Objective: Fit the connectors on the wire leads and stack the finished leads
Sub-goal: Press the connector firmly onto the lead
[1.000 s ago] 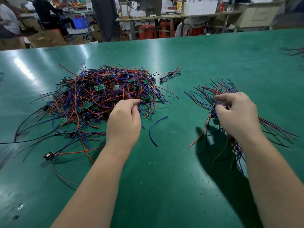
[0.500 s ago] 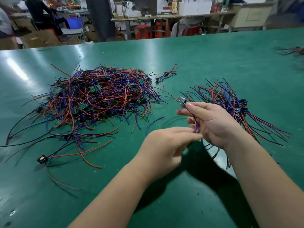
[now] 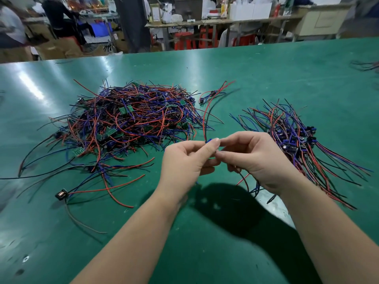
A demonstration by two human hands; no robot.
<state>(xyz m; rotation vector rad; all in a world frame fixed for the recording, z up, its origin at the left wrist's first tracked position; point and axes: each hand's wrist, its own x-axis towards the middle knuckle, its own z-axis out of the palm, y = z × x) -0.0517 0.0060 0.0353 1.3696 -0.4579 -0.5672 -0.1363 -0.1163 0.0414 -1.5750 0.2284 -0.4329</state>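
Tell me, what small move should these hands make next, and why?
Probably press the blue connector fully onto the red-and-black lead. The left hand and right hand pinch them fingertip to fingertip above the table, so fitting looks unfinished; it is not yet on the neat bundle at right.

The glossy flat table top [image 3: 266,78] is deep green with pale glare streaks. The loose tangled heap of thin wires [image 3: 143,124] mixes red, blue and black, flecked with small green circuit boards [image 3: 123,110]. The raised thin wire lead [image 3: 203,121] pairs red with black and is blue at its lower end. The stacked bundle of finished leads [image 3: 297,140] shows purple-blue, red and black.
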